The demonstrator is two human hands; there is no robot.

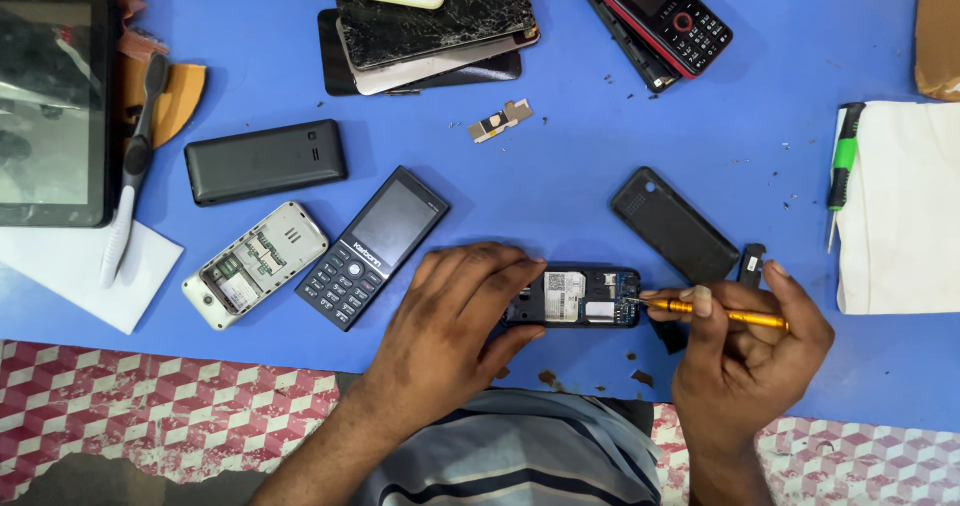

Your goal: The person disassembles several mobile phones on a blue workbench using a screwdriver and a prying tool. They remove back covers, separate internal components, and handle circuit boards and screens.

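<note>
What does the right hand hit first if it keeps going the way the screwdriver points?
The right hand points its yellow screwdriver leftward; the tip already sits at the right end of the opened phone held by the left hand. That phone comes first.

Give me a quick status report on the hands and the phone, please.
Left hand steadying the opened phone on the blue table. Right hand holding yellow screwdriver, tip at the phone's right end. Black back cover lies beside it, not in the way.

Open-backed black phone (575, 297) flat on blue table, yellow screwdriver (715, 314) tip at its right end.
</note>
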